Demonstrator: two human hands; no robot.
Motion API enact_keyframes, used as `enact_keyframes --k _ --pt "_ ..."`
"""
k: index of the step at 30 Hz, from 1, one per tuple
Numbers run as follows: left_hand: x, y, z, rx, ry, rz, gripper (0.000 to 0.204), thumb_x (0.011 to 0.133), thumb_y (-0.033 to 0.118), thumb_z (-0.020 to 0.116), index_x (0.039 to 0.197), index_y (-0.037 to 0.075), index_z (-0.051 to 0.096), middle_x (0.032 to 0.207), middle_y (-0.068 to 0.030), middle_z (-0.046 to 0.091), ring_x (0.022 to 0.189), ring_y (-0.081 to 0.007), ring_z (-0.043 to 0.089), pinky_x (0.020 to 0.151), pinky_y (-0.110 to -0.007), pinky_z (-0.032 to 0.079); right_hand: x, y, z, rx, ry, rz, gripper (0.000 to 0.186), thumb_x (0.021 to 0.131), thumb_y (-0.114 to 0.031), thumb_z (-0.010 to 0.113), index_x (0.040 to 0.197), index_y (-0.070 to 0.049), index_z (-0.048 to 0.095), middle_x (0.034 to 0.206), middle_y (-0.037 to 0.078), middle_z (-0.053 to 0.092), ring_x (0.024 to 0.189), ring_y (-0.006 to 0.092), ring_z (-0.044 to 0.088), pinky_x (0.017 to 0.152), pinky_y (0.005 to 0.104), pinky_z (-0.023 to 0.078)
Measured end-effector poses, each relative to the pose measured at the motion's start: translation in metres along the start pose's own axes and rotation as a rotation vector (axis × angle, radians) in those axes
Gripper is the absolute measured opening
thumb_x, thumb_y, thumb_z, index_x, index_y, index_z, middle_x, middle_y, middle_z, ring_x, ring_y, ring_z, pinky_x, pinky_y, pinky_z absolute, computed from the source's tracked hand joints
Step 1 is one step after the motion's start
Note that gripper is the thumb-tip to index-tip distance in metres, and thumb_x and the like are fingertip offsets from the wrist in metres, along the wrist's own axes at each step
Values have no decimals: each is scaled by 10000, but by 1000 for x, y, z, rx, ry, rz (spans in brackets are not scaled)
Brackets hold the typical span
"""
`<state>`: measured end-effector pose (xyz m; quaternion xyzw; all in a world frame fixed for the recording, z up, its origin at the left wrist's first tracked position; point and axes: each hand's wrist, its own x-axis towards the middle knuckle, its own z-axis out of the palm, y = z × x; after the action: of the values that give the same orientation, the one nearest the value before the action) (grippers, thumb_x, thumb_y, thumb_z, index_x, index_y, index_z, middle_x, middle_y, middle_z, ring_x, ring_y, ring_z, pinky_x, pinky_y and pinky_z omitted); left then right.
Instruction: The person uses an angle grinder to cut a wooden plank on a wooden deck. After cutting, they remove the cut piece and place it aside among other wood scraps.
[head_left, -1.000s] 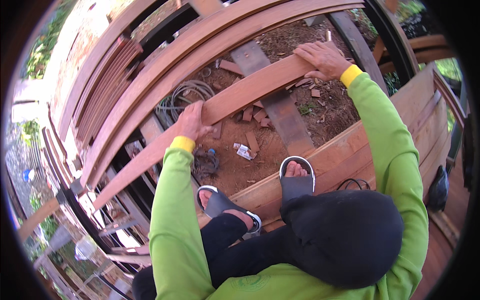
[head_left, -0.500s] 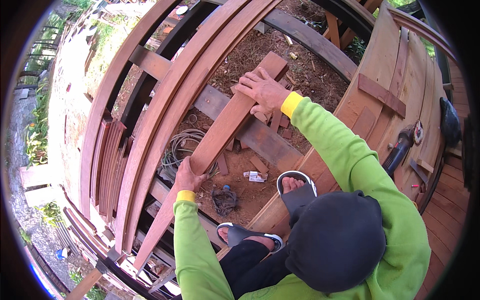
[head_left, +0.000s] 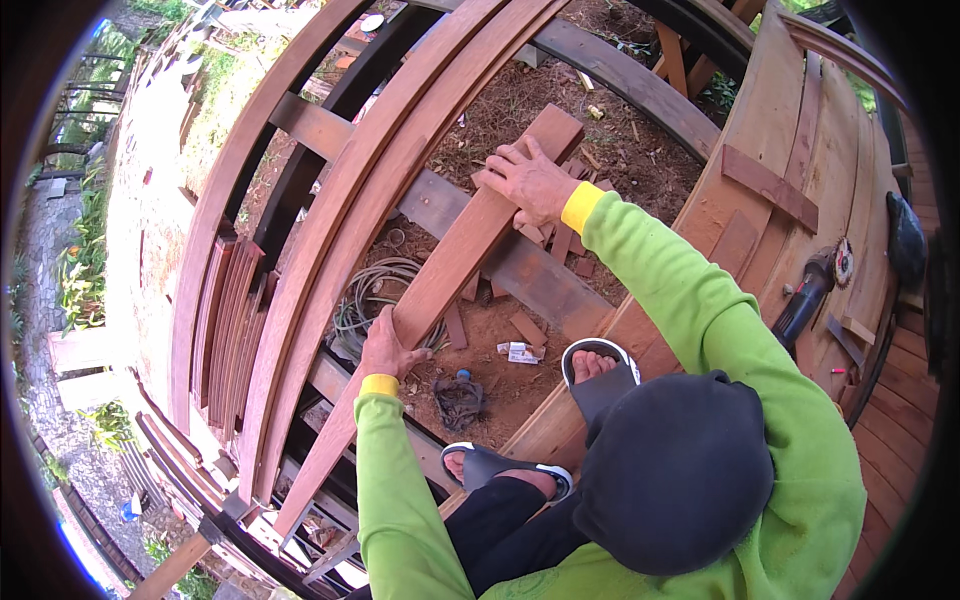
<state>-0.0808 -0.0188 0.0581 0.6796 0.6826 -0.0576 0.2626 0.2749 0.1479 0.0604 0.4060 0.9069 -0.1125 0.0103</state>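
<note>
Across the open frame (head_left: 215,190), slanting over a dark cross-beam (head_left: 555,295), a reddish plank (head_left: 450,265) reaches from above the soil (head_left: 490,400) down toward the frame's lower left corner. Both hands hold it: the left hand (head_left: 388,348) hooks over the far edge with the thumb out on the near side; the right hand (head_left: 530,182) lies spread near the upper end, fingers over the top face. Whether the plank rests on the beam cannot be told.

Toward the frame's left edge, two long boards (head_left: 345,210) already lie side by side. Judging by the slant, the held plank is not yet settled; its upper end stands well apart from them. At that same edge, a stack of narrower boards (head_left: 228,335) seems unused. No fastening can be made out.
</note>
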Motion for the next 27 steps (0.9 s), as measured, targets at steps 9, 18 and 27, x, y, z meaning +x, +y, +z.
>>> enact_keyframes --k 9,18,27 --pt "8 -2 19 77 68 -153 763 534 318 887 1149 98 494 1158 -127 603 1137 -346 565 913 -509 456 10 3 4 -67 -75 -36 892 597 -215 866 1367 -80 435 1368 121 478 1361 330 400 1120 663 250" --pt "5 -2 22 71 86 -146 775 530 333 872 1174 107 506 1142 -127 596 1139 -338 565 934 -475 435 20 6 17 -141 -48 -143 853 556 -189 861 1297 -59 460 1234 133 521 1243 347 475 1106 625 276" --pt "4 -6 13 41 102 -56 759 612 545 813 1129 60 541 1116 -169 624 1075 -358 610 919 -478 466 23 10 22 -44 112 -236 696 548 -84 729 1201 -33 495 1165 143 525 1167 339 495 1071 513 314"
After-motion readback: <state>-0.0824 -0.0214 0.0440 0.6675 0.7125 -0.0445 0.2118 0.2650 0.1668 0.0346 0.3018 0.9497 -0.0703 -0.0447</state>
